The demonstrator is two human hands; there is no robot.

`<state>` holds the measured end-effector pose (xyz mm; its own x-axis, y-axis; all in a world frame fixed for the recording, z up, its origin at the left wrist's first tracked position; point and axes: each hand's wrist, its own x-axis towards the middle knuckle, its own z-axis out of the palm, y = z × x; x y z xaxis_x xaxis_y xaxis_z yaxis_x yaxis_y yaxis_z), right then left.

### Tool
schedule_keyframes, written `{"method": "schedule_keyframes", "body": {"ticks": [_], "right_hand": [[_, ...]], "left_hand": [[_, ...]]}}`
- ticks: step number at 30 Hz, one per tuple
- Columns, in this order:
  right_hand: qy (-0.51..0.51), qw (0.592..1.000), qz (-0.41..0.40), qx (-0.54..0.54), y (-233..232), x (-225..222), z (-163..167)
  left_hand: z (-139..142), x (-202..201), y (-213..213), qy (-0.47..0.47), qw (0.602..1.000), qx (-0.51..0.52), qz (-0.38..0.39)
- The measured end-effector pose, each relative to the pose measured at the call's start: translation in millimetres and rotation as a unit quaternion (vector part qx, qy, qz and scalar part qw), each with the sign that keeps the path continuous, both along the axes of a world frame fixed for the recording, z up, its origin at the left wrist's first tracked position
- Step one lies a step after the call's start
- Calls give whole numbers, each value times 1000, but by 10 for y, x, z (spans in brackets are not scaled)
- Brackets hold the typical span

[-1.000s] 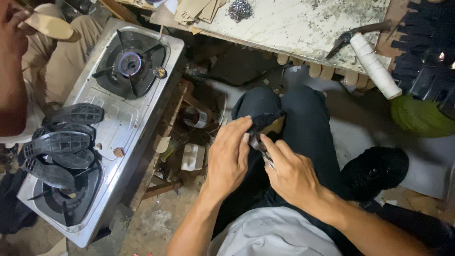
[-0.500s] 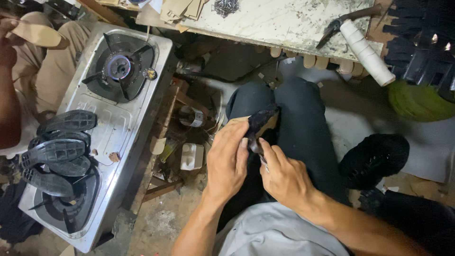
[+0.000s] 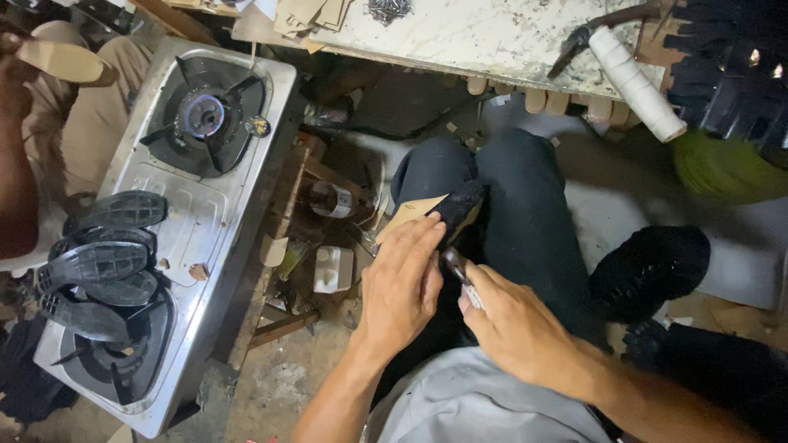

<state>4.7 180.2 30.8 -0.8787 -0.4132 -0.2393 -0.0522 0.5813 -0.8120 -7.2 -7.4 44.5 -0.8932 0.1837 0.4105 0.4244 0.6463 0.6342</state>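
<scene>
Head: left hand (image 3: 400, 287) pins shoe (image 3: 456, 210) (stove (image 3: 176, 205) near).

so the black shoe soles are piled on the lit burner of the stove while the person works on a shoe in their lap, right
Not quite. In the head view the black shoe soles lie on the unlit near burner; the lit burner at the stove's far end is bare. The left hand does hold a shoe on the lap.

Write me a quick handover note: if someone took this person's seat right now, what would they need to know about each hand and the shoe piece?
Left hand: pressing down on the dark shoe piece that lies on the lap, over a tan sheet.
Right hand: gripping a small metal tool against the piece's near end.
Nearby: black soles stacked on the gas stove, whose far burner is lit; a hammer on the bench above.
Done and left: the piece is still being worked; how far along cannot be told.
</scene>
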Motion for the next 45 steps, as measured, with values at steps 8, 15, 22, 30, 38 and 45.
{"method": "schedule_keyframes", "body": {"ticks": [8, 15, 22, 30, 38, 45], "right_hand": [[165, 986, 21, 29, -191, -54, -56], [108, 956, 232, 145, 583, -78, 125], [188, 961, 124, 161, 765, -478, 4], [421, 851, -48, 310, 1229, -1467, -202], [428, 819, -80, 373, 1425, -2076, -463], [382, 900, -195, 80, 876, -1086, -51]], "left_hand": [[-107, -74, -283, -17, 998, 55, 13], [-374, -269, -670, -301, 869, 366, 145], [-705, -678, -540, -219, 922, 309, -88], [-835, -801, -623, -83, 977, 151, -128], [-865, -705, -681, -111, 971, 169, -124], [-940, -702, -675, -78, 973, 184, -116]]}}
